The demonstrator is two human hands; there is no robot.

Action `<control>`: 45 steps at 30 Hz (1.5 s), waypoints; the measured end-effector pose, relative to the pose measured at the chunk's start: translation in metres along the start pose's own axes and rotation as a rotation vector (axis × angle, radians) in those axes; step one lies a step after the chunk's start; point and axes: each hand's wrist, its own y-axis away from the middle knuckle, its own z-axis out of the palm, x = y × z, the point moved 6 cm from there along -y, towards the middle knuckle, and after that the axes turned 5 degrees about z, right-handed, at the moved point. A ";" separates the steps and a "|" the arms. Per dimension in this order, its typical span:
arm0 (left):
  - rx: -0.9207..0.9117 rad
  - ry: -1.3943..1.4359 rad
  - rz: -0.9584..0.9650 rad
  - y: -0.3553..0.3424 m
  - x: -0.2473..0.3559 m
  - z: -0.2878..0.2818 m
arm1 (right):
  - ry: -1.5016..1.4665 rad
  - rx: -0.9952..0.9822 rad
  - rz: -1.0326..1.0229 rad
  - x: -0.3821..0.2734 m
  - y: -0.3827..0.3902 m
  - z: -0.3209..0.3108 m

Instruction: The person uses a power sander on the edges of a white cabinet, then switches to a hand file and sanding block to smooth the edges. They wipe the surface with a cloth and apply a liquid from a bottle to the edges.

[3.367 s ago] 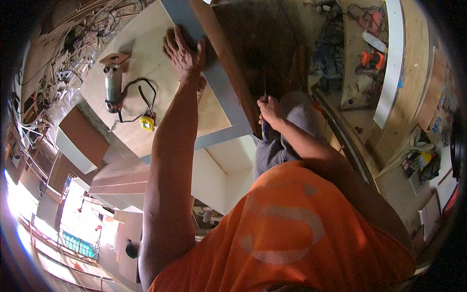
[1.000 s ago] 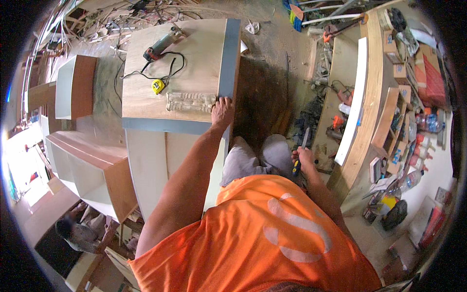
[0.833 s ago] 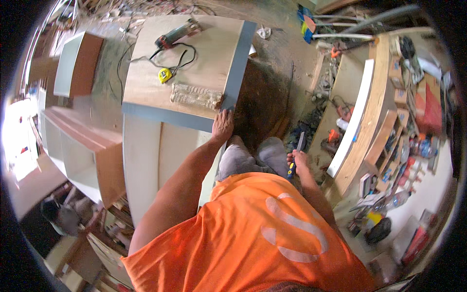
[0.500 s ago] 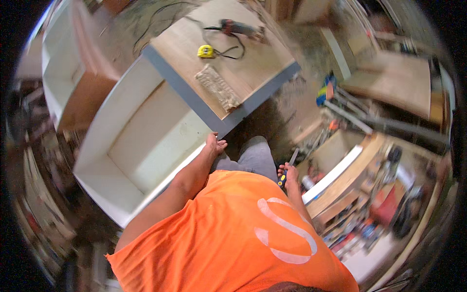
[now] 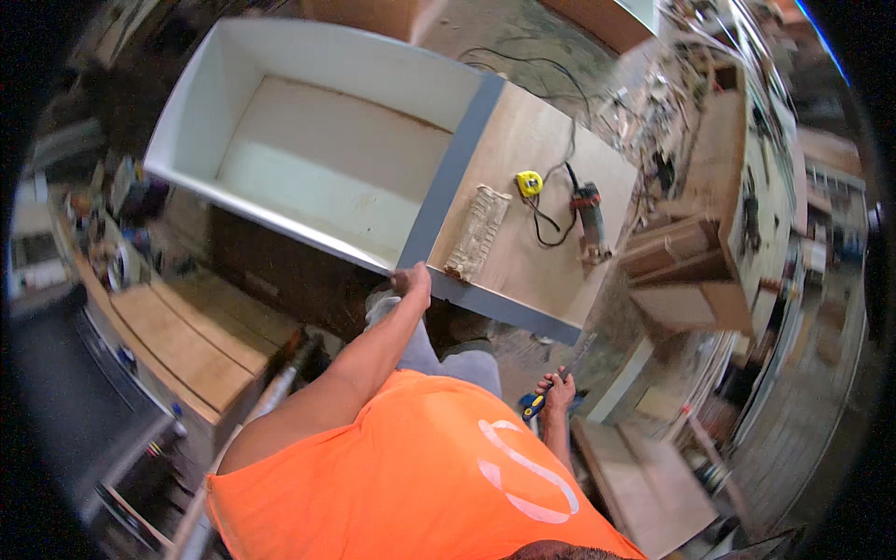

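— As the cabinet [image 5: 373,168] is biggest, where does it sit?
— Ten to eleven o'clock, white interior showing, with a grey-edged wooden panel [image 5: 532,271] adjoining it towards two.
— Any lettering?
— A bold, pale, curving print on the orange shirt [image 5: 401,467] at six. The power tool [image 5: 590,220], at two, is too blurred to read.
— And the hands?
— The left hand [image 5: 412,284], just on the nine o'clock side of centre, touches the cabinet's grey corner (its fingertips blur there, so I can't tell whether they grasp). The right hand [image 5: 558,392], between four and five, has its fingers wrapped round a hand tool [image 5: 533,407] with a yellow-and-dark handle, blade towards one.
— Smallest thing?
— The yellow tape measure [image 5: 529,183] at one; its dark mark is too small to read.
— What's different?
— The view has swung: half a second ago the white interior lay at nine. In the earliest frame the left hand was spread on the grey edging; now it's at the corner. The right hand keeps its tool.
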 end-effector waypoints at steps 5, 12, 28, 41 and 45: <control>-0.203 -0.341 0.634 -0.006 0.057 0.002 | 0.374 -0.130 -0.107 -0.067 -0.022 0.041; -0.226 -0.206 0.694 -0.024 0.073 0.039 | 0.868 -0.088 -0.579 -0.056 -0.124 0.130; -0.126 -0.086 0.705 -0.002 -0.018 -0.034 | 1.208 -0.305 -0.621 -0.130 -0.017 0.391; -0.407 -0.121 0.577 -0.020 -0.049 -0.047 | 1.382 -0.003 -0.744 -0.054 -0.197 0.229; -0.318 -0.100 0.502 -0.031 -0.136 -0.098 | 1.477 0.004 -0.639 -0.064 -0.174 0.242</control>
